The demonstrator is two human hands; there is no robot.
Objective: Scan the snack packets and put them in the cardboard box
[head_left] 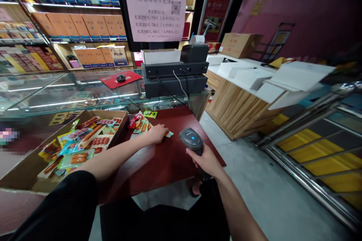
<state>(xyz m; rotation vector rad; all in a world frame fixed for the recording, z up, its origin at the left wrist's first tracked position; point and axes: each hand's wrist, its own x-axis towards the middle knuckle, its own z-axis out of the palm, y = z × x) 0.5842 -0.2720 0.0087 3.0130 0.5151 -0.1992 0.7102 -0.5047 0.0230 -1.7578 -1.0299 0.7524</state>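
Observation:
My right hand (207,161) is wrapped round the handle of a dark barcode scanner (191,139), which shows a small blue light above the table's right side. On the red-brown table (169,165), my left hand (158,134) rests over a small packet (169,134) whose end sticks out past the fingers; the fingertips are hidden. Just left of that hand lies a small pile of sausage packets (142,125), with red packets (135,121) and a green one (150,114) beside it. A cardboard tray (120,130) full of packaged sausages (77,156) stands at the left.
Behind the table is a glass counter (56,92) with a red mat (109,81) and a black mouse (121,78). A screen bearing a paper sign (155,15), a receipt printer (194,52) and cables stand there. A metal railing (316,105) runs along the right.

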